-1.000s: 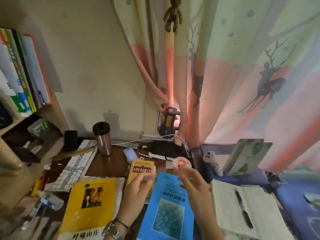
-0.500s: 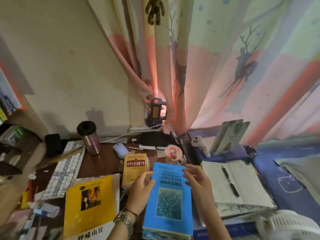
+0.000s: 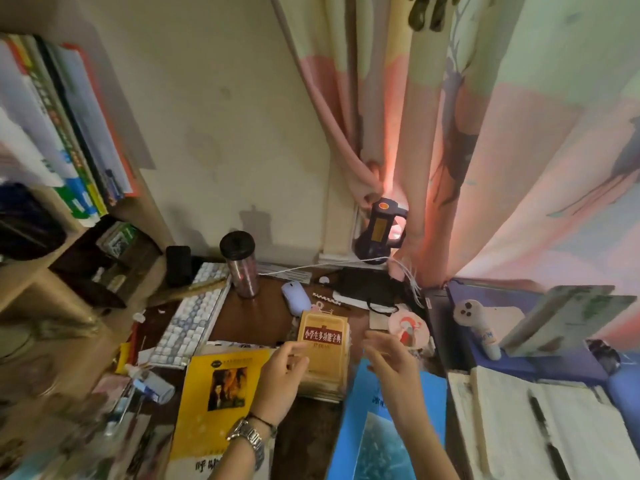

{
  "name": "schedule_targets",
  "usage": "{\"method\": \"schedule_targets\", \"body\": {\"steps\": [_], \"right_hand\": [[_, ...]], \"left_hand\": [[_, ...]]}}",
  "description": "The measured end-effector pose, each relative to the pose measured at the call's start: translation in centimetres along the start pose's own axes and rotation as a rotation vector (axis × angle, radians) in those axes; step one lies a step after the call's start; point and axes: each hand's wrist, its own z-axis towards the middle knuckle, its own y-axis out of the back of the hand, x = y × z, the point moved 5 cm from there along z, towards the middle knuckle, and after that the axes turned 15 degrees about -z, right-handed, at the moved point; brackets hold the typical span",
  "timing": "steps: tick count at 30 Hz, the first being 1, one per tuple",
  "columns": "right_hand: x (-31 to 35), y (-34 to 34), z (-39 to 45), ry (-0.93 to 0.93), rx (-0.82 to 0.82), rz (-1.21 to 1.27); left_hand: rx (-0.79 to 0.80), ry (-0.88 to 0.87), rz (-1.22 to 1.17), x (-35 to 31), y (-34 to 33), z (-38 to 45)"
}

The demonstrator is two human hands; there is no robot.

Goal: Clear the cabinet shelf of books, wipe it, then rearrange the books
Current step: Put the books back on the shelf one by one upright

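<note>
**Both hands hovering above books laid out on the desk**

At nine o'clock, a row of upright books [image 3: 65, 140] is standing on the pale wooden cabinet shelf [image 3: 41, 271]. Toward the centre, a white keyboard [image 3: 188, 327] is lying on the dark brown desk [image 3: 263, 317], with a black-lidded tumbler [image 3: 240, 265] at its one o'clock. At six o'clock, a yellow paperback with a portrait [image 3: 214, 403] is lying flat. The left hand [image 3: 282, 379], a metal watch on its wrist, is hovering over the edge of a small tan dictionary with a red title band [image 3: 323, 344], fingers loosely curled and holding nothing. The right hand [image 3: 394, 368] is floating above a bright blue paperback [image 3: 384, 441], fingers relaxed and slightly spread, gripping nothing. At four o'clock, an open white notebook [image 3: 540, 420] is carrying a black pen [image 3: 536, 407].
</note>
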Motion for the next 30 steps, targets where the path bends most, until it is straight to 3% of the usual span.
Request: {"method": "schedule_targets", "body": {"steps": [11, 17, 21, 30], "right_hand": [[-0.6, -5.7, 4.9, -0.047, 0.178, -0.028], [-1.6, -7.1, 8.3, -0.085, 0.150, -0.099], [-3.0, -9.2, 9.9, -0.194, 0.182, -0.205], [-6.7, -12.8, 9.9, -0.590, 0.067, -0.063]], "left_hand": [[-0.113, 0.061, 0.024, 1.8, 1.8, 3.6], [-0.096, 0.094, -0.015, 3.4, 0.0, 5.8], [-0.084, 0.132, 0.002, 5.0, -0.9, 7.4], [0.009, 0.217, 0.079, 7.0, -1.2, 9.0]]}}
